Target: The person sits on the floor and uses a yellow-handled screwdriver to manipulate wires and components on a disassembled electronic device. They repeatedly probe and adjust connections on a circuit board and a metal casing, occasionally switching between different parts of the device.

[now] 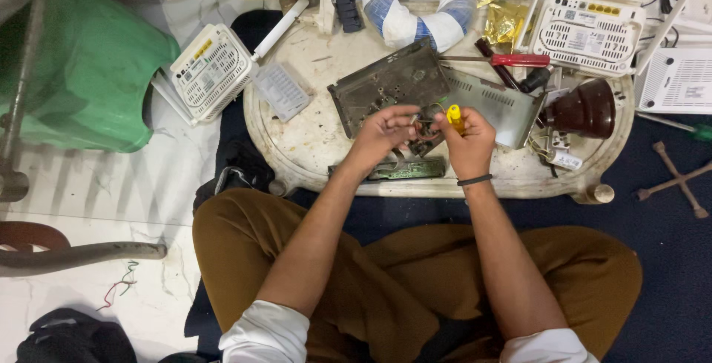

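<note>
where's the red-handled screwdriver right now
In the head view, the red-handled screwdriver lies at the table's far right, between the blue-and-white ring and the white router.

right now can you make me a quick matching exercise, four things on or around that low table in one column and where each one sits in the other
Things:
1. red-handled screwdriver
2. blue and white ring
3. green bag
4. yellow-handled tool

Places:
A. on the floor left of the table
B. in the right hand
C. at the table's far edge, in the middle
D. lying on the table, right of the dark metal plate

Pairs: 1-D, 2-C, 3-A, 4-B
</note>
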